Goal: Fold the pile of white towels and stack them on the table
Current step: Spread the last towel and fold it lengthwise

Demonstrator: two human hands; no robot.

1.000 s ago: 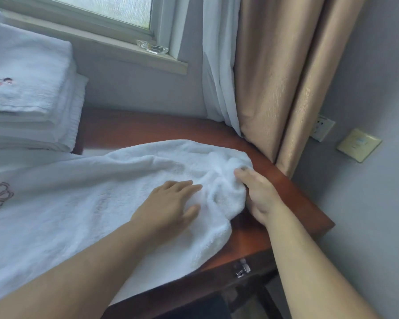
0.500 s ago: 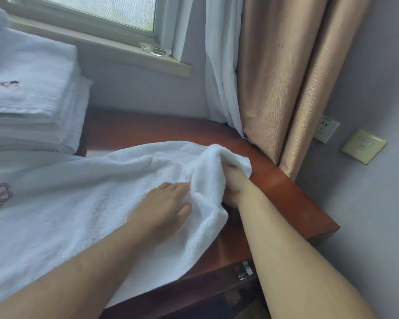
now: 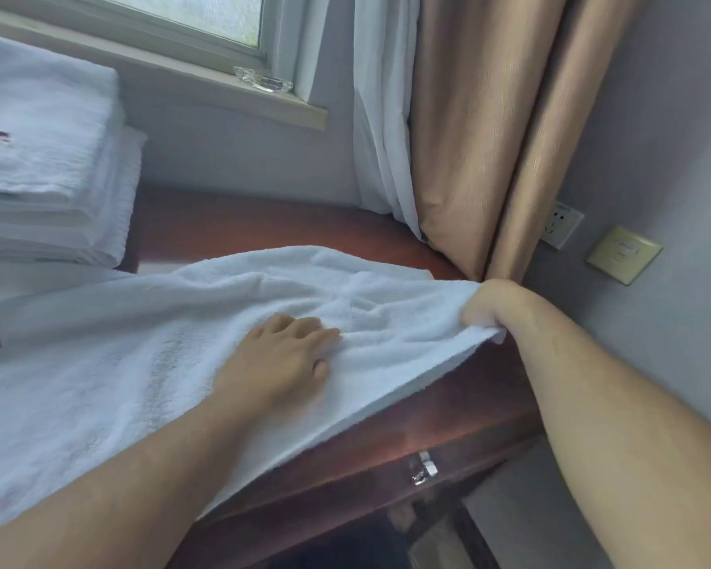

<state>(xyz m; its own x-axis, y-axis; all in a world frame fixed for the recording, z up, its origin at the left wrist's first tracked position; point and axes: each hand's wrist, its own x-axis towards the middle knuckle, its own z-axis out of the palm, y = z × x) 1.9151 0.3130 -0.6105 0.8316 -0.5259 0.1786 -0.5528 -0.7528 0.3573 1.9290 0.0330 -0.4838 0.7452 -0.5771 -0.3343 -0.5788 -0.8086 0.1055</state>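
Note:
A large white towel (image 3: 148, 363) lies spread over the brown wooden table (image 3: 239, 223), with a pink embroidered mark at its left edge. My left hand (image 3: 280, 359) presses flat on the towel near its right end, fingers pointing right. My right hand (image 3: 493, 305) grips the towel's right corner in a fist and holds it lifted and stretched out past the table's right edge. A stack of folded white towels (image 3: 46, 166) stands at the back left of the table.
Beige curtains (image 3: 489, 129) and a white sheer curtain (image 3: 378, 117) hang just behind my right hand. A glass ashtray (image 3: 263, 79) sits on the window sill. A wall socket (image 3: 561, 225) and switch plate (image 3: 624, 255) are on the right wall. A drawer handle (image 3: 424, 468) sticks out below the table edge.
My right hand went under the bunched towel end, took hold of the corner and pulled it out to the right, which flattened the bunch. My left hand stayed pressing on the towel.

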